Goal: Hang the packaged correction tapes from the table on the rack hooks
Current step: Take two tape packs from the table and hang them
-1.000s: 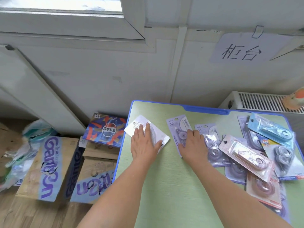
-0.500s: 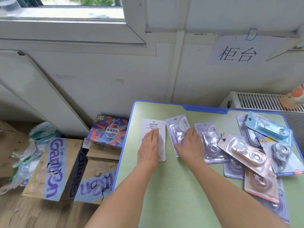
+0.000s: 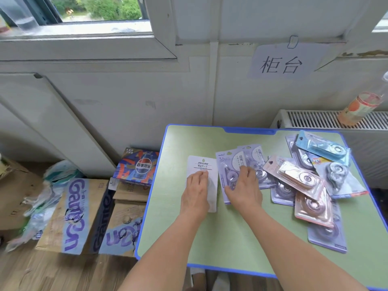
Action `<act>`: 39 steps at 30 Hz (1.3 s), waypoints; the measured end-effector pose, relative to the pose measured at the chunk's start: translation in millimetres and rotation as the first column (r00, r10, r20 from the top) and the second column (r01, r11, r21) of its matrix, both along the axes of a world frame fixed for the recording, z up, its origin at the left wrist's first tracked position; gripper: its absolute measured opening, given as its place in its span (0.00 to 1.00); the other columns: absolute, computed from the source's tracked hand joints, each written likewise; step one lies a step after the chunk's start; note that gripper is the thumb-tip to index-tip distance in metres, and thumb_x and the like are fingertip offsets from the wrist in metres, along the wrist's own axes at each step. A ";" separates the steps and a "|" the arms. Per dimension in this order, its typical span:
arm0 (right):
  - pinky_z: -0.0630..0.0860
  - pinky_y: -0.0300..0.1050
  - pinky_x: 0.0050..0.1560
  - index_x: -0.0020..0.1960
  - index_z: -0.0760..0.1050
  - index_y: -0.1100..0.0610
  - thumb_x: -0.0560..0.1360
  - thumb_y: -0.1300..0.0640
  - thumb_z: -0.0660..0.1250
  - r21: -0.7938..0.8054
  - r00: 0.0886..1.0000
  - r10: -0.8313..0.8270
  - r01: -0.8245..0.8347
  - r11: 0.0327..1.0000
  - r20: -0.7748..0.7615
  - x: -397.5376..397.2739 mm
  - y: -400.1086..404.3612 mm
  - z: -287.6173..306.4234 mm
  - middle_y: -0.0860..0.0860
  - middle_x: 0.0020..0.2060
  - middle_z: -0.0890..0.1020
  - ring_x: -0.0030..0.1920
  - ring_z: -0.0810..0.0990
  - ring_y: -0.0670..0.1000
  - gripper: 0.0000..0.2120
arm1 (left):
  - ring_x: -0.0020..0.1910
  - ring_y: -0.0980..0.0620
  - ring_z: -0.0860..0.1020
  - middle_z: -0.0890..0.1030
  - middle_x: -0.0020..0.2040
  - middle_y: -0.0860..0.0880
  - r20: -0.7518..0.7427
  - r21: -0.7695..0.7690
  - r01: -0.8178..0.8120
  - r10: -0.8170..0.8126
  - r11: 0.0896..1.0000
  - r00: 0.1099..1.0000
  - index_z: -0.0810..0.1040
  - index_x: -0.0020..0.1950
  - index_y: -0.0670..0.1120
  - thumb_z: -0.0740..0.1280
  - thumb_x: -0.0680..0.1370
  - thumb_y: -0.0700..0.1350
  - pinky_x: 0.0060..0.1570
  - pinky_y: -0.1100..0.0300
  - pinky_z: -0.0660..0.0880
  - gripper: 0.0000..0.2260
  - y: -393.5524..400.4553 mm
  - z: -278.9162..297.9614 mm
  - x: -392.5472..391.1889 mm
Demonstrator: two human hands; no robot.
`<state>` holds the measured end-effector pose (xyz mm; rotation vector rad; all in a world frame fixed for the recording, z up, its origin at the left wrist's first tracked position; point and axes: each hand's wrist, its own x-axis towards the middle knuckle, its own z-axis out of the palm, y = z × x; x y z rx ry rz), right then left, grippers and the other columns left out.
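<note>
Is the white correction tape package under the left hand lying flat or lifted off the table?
Flat. The white package lies printed side up on the green table, with the left hand resting on its lower half.

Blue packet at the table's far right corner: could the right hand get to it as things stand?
Probably yes. The blue packet lies on top of the heap, nothing covering it. The right hand rests on a purple packet and would only need to let go and cross the pile.

White panelled wall [image 3: 130, 97]; window [image 3: 94, 9] above, greenery outside. Paper sign [image 3: 280, 64] clipped to wall. White radiator [image 3: 310, 119] at right. Green desk [image 3: 226, 234], blue-edged. Wood-plank floor [image 3: 63, 271]; cardboard boxes [image 3: 71, 217] beside desk.
</note>
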<state>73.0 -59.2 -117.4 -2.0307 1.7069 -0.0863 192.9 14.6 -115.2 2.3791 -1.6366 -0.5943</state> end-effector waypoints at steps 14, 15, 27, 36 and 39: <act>0.68 0.49 0.61 0.73 0.56 0.55 0.75 0.43 0.64 -0.105 0.930 -0.334 0.320 0.941 -0.155 -81.2 30.0 43.1 0.55 0.69 0.64 0.66 0.69 0.58 0.33 | 0.76 0.51 0.53 0.53 0.79 0.52 -0.063 -0.105 0.208 -0.216 0.972 0.974 0.52 0.80 0.48 0.58 0.77 0.31 0.64 0.60 0.68 0.34 -17.3 34.6 -50.5; 0.67 0.50 0.62 0.73 0.56 0.55 0.75 0.43 0.65 -0.110 0.904 -0.401 0.388 0.915 -0.147 -89.4 38.0 45.6 0.54 0.70 0.64 0.67 0.67 0.58 0.34 | 0.75 0.50 0.54 0.54 0.78 0.51 -0.056 -0.119 0.279 -0.287 0.953 0.956 0.52 0.80 0.48 0.58 0.77 0.31 0.65 0.60 0.66 0.33 -19.2 37.3 -57.6; 0.71 0.49 0.57 0.76 0.53 0.56 0.75 0.45 0.68 -0.109 0.535 -0.844 0.837 0.536 -0.039 -169.6 170.1 56.6 0.55 0.70 0.62 0.66 0.68 0.59 0.38 | 0.75 0.49 0.56 0.56 0.78 0.48 -0.059 -0.194 0.732 -0.753 0.653 0.655 0.55 0.79 0.46 0.60 0.78 0.33 0.68 0.60 0.62 0.31 28.7 44.8 -158.7; 0.68 0.46 0.46 0.74 0.54 0.54 0.76 0.44 0.66 -0.170 0.107 -0.992 0.979 0.117 -0.068 -263.9 346.2 73.1 0.53 0.67 0.63 0.63 0.70 0.58 0.34 | 0.75 0.48 0.55 0.55 0.78 0.49 -0.030 -0.205 0.942 -0.964 0.266 0.265 0.52 0.79 0.46 0.59 0.77 0.33 0.70 0.60 0.58 0.32 149.0 61.9 -293.0; 0.70 0.46 0.46 0.73 0.55 0.55 0.75 0.45 0.67 -0.186 -0.019 -0.998 0.983 -0.007 -0.063 -292.9 417.3 75.8 0.54 0.67 0.64 0.62 0.71 0.58 0.34 | 0.76 0.49 0.54 0.54 0.78 0.50 -0.048 -0.213 0.964 -0.987 0.161 0.154 0.52 0.79 0.47 0.58 0.78 0.32 0.69 0.60 0.60 0.32 209.2 69.4 -336.1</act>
